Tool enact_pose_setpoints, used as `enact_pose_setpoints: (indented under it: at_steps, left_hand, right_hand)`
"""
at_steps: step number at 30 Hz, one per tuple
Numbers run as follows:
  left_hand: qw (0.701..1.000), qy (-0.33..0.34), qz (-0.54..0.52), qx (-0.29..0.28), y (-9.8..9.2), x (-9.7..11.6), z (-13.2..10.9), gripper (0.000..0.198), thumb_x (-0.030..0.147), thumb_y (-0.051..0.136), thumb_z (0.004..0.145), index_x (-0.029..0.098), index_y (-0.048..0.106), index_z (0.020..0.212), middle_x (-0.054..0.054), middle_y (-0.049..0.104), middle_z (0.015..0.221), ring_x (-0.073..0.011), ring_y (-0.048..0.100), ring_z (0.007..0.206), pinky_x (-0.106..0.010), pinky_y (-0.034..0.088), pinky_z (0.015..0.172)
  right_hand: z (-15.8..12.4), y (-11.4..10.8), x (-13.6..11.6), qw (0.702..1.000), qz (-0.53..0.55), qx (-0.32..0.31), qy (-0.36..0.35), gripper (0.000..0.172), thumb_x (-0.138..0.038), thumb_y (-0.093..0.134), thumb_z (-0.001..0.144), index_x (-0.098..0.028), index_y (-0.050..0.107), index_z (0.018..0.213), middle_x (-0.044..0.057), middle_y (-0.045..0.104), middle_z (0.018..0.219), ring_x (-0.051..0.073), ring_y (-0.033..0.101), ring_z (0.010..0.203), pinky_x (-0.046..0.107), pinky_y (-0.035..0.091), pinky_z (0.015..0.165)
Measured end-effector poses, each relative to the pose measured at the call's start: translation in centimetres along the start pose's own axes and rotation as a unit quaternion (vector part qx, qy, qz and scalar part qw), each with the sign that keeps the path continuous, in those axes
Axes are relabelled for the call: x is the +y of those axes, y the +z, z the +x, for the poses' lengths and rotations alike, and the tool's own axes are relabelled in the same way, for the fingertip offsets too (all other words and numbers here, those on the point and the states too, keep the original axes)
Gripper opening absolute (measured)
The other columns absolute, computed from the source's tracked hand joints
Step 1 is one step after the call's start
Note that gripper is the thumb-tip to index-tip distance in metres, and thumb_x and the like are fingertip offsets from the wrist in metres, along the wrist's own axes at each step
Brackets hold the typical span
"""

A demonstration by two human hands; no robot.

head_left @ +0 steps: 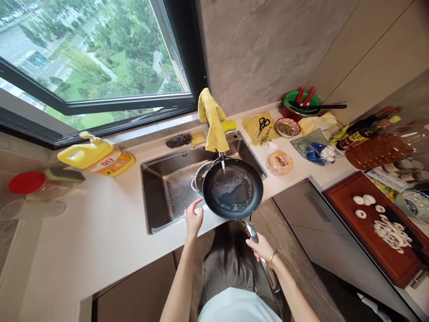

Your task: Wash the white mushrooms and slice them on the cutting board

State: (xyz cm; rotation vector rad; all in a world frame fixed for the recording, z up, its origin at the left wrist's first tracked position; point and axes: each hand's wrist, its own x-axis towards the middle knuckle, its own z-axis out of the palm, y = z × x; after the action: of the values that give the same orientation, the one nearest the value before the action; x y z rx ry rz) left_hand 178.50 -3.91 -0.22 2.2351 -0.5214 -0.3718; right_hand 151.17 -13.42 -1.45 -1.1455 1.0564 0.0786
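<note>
A dark frying pan [233, 189] is held over the front right of the steel sink [167, 197]. Water from the faucet [222, 156] runs into it and spreads over its bottom. My right hand [260, 247] is wrapped round the pan's long handle. Left of the pan, my left hand [194, 218] has its fingers apart and holds nothing, near the sink's front edge. Part of a round metal strainer or basket [200, 175] shows behind the pan. A yellow cloth [214, 123] drapes over the faucet.
A yellow jug [100, 156] and a red-lidded jar [28, 182] stand left. Behind the sink lies a dark scrubber [178, 141]. To the right are scissors [263, 125], a small bowl [287, 128], bottles, and a cutting board [351, 192] with sliced white food. An open window is at back left.
</note>
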Motion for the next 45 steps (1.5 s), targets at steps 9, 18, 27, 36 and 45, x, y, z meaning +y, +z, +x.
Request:
enact_pose_setpoints:
  at_steps: [9, 18, 27, 36, 45]
  left_hand:
    - [0.998, -0.02, -0.053, -0.009, 0.4, -2.1, -0.5, 0.03, 0.027, 0.047, 0.079, 0.019, 0.063, 0.103, -0.008, 0.066, 0.109, -0.0234, 0.057, 0.107, -0.042, 0.037, 0.099]
    - [0.997, -0.008, -0.079, -0.009, 0.7, -2.2, -0.4, 0.03, 0.028, 0.049, 0.078, 0.02, 0.064, 0.102, -0.008, 0.066, 0.108, -0.0232, 0.058, 0.105, -0.041, 0.04, 0.097]
    - [0.998, -0.018, -0.064, 0.0, 0.5, -2.5, -0.6, 0.029, 0.028, 0.048, 0.079, 0.02, 0.064, 0.102, -0.008, 0.066, 0.108, -0.0235, 0.058, 0.106, -0.042, 0.04, 0.097]
    - [0.998, -0.014, -0.066, 0.005, 0.6, -2.4, -0.6, 0.029, 0.028, 0.048, 0.079, 0.02, 0.064, 0.101, -0.008, 0.067, 0.107, -0.0233, 0.058, 0.105, -0.041, 0.04, 0.097]
    - [0.998, -0.013, -0.06, -0.002, 0.6, -2.2, -0.3, 0.029, 0.027, 0.047, 0.078, 0.02, 0.064, 0.101, -0.008, 0.066, 0.107, -0.0236, 0.057, 0.105, -0.041, 0.041, 0.096]
  right_hand:
    - [-0.3, 0.1, -0.4, 1.0, -0.002, 0.002, 0.002, 0.044, -0.055, 0.063, 0.064, -0.024, 0.033, 0.074, -0.016, 0.036, 0.038, 0.004, 0.031, 0.025, 0.015, 0.025, 0.025]
    - [-0.1, 0.0, -0.1, 1.0, -0.005, 0.003, 0.004, 0.043, -0.054, 0.061, 0.065, -0.024, 0.033, 0.074, -0.016, 0.036, 0.039, 0.004, 0.031, 0.026, 0.016, 0.027, 0.025]
    - [-0.2, 0.1, -0.2, 1.0, -0.013, 0.011, 0.006, 0.042, -0.054, 0.061, 0.064, -0.024, 0.033, 0.074, -0.016, 0.037, 0.038, 0.004, 0.032, 0.026, 0.016, 0.027, 0.025]
    - [0.0, 0.2, 0.0, 1.0, -0.013, 0.011, 0.002, 0.043, -0.054, 0.061, 0.065, -0.024, 0.033, 0.074, -0.016, 0.036, 0.038, 0.005, 0.032, 0.026, 0.016, 0.027, 0.025]
    - [-0.2, 0.3, -0.1, 1.0, -0.003, 0.01, -0.002, 0.043, -0.054, 0.061, 0.064, -0.024, 0.032, 0.073, -0.016, 0.036, 0.038, 0.004, 0.031, 0.025, 0.016, 0.025, 0.024]
